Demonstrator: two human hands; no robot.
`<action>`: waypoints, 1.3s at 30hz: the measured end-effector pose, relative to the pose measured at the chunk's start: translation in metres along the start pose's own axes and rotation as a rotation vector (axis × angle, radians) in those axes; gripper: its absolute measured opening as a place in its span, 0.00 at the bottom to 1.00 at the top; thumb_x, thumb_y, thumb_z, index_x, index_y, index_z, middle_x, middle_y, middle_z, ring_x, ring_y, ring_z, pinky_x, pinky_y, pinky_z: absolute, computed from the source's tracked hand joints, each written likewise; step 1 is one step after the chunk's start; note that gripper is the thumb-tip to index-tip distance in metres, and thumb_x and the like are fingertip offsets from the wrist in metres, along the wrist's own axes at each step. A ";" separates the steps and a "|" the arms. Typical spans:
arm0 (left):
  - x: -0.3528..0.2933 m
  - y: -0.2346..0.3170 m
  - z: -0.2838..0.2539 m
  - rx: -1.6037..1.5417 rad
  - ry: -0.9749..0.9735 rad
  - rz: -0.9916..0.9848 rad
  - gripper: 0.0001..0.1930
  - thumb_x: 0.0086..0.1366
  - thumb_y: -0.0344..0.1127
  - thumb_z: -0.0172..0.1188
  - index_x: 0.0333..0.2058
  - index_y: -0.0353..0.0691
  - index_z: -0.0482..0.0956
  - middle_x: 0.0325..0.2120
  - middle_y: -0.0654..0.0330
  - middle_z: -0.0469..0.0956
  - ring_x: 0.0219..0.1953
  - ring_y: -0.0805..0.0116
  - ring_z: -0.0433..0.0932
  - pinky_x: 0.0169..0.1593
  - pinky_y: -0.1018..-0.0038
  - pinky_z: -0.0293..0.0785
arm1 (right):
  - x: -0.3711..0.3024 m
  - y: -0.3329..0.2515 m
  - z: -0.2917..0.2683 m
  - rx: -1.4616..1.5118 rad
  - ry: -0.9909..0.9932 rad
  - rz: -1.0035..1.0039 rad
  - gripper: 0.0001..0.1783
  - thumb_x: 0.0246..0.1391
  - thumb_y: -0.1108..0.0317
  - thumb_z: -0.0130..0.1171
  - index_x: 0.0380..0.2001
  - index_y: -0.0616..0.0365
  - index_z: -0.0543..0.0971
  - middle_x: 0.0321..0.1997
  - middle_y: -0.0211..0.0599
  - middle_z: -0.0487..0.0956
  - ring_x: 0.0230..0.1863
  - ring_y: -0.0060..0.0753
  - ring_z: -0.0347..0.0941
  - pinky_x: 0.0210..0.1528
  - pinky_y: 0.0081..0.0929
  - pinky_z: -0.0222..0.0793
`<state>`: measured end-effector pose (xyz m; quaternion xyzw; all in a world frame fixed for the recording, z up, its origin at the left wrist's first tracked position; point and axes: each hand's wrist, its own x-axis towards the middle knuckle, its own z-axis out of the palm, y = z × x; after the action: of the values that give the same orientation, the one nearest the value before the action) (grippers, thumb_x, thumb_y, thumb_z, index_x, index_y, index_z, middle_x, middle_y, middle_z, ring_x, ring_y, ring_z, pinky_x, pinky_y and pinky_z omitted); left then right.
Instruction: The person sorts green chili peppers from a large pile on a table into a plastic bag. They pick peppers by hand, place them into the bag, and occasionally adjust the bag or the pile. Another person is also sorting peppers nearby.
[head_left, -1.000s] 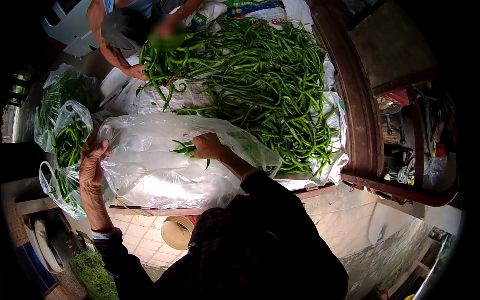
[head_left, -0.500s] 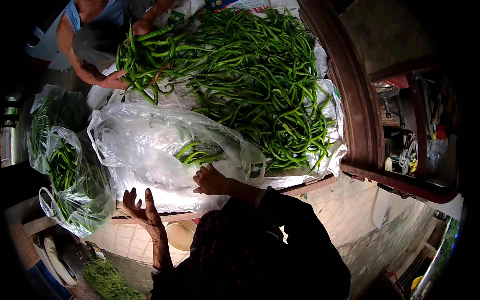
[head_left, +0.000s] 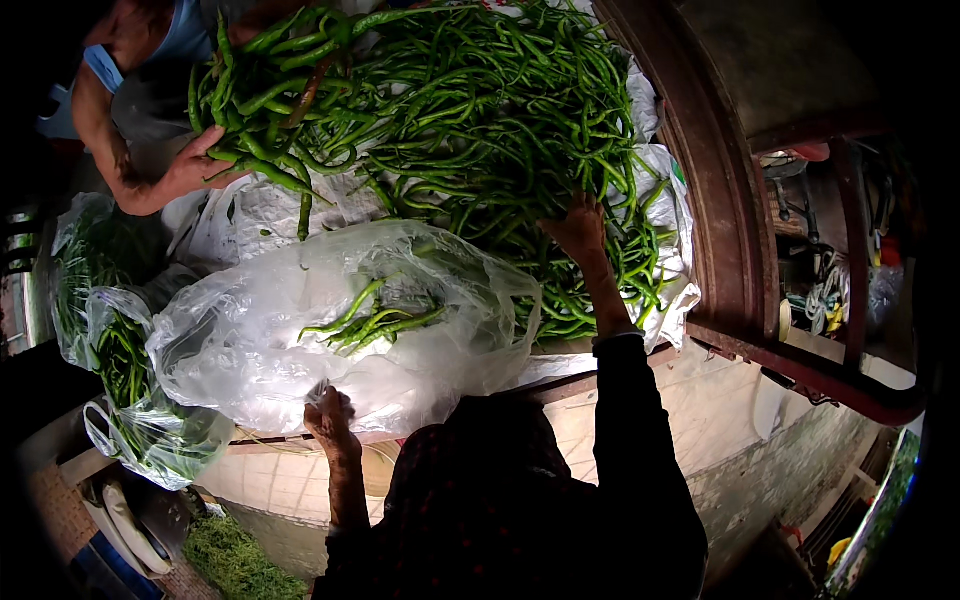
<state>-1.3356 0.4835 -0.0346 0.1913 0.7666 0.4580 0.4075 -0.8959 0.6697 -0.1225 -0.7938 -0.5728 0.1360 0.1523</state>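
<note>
The left hand (head_left: 331, 420), just below centre, clutches a clear plastic bag (head_left: 225, 330), best kept steady, while the right hand (head_left: 580, 235), fingers unclosed, reaches over upper-centre green peppers (head_left: 480, 140) that gentle scooping should spare from snapping.

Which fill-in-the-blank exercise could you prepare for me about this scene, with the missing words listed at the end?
1. The left hand touches the near side of a large bag made of clear ____.
2. The right hand is at a pile of long chili peppers, which are mostly ____ in colour.
3. A smaller bag holding peppers lies on the ____ side of the large one.
4. The co-worker's top is ____.

Missing words: plastic; green; left; blue.
</note>
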 end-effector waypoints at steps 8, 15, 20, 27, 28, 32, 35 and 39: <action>-0.072 0.052 -0.024 -0.041 -0.052 -0.058 0.13 0.63 0.37 0.58 0.45 0.40 0.77 0.16 0.76 0.64 0.15 0.85 0.58 0.17 0.84 0.50 | 0.048 0.044 0.033 -0.139 -0.355 0.039 0.76 0.20 0.38 0.76 0.67 0.71 0.47 0.63 0.60 0.65 0.64 0.58 0.59 0.62 0.57 0.52; -0.091 0.069 -0.033 -0.144 -0.057 -0.058 0.17 0.64 0.42 0.61 0.48 0.40 0.77 0.15 0.78 0.56 0.15 0.86 0.55 0.18 0.83 0.50 | 0.009 0.004 0.030 -0.300 -0.420 0.123 0.67 0.26 0.44 0.73 0.64 0.71 0.52 0.58 0.59 0.70 0.57 0.58 0.69 0.59 0.62 0.55; -0.089 0.072 -0.044 -0.243 -0.120 0.027 0.27 0.65 0.47 0.59 0.56 0.35 0.70 0.12 0.75 0.54 0.12 0.83 0.55 0.14 0.80 0.49 | 0.014 0.024 0.019 -0.136 -0.358 0.182 0.25 0.33 0.51 0.65 0.39 0.49 0.82 0.35 0.45 0.82 0.40 0.50 0.79 0.44 0.43 0.73; -0.100 0.086 -0.045 -0.248 -0.157 -0.035 0.38 0.64 0.60 0.52 0.59 0.31 0.64 0.11 0.67 0.62 0.11 0.76 0.61 0.12 0.77 0.56 | 0.008 0.051 -0.089 0.009 0.185 -0.217 0.15 0.47 0.60 0.59 0.35 0.60 0.78 0.28 0.54 0.79 0.32 0.62 0.75 0.32 0.49 0.69; -0.101 0.083 -0.047 -0.263 -0.162 -0.030 0.37 0.65 0.60 0.52 0.59 0.31 0.65 0.11 0.66 0.62 0.11 0.76 0.61 0.13 0.77 0.56 | 0.006 0.035 -0.111 0.113 0.288 -0.238 0.13 0.49 0.64 0.57 0.32 0.64 0.78 0.26 0.55 0.77 0.26 0.59 0.73 0.29 0.46 0.67; -0.103 0.088 -0.048 -0.222 -0.185 -0.038 0.35 0.67 0.60 0.48 0.60 0.35 0.66 0.12 0.66 0.64 0.12 0.78 0.62 0.15 0.79 0.59 | -0.020 -0.047 -0.223 0.632 0.383 -0.456 0.12 0.49 0.66 0.54 0.32 0.64 0.78 0.25 0.30 0.74 0.25 0.29 0.67 0.30 0.25 0.65; -0.102 0.092 -0.049 -0.180 -0.228 -0.050 0.35 0.67 0.61 0.47 0.61 0.38 0.65 0.13 0.67 0.64 0.12 0.79 0.63 0.15 0.80 0.61 | -0.042 -0.097 -0.284 1.125 0.244 -0.331 0.12 0.47 0.71 0.54 0.34 0.69 0.75 0.32 0.42 0.73 0.32 0.31 0.68 0.36 0.30 0.66; -0.101 0.095 -0.049 -0.243 -0.279 -0.042 0.34 0.68 0.59 0.47 0.62 0.37 0.64 0.13 0.68 0.63 0.12 0.79 0.62 0.15 0.80 0.59 | -0.068 -0.168 -0.321 1.332 -0.209 -0.722 0.14 0.46 0.73 0.53 0.38 0.68 0.71 0.28 0.42 0.69 0.28 0.31 0.64 0.33 0.29 0.62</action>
<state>-1.3220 0.4379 0.1048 0.1860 0.6455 0.5076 0.5395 -0.9375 0.6272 0.2412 -0.2809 -0.6052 0.4688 0.5789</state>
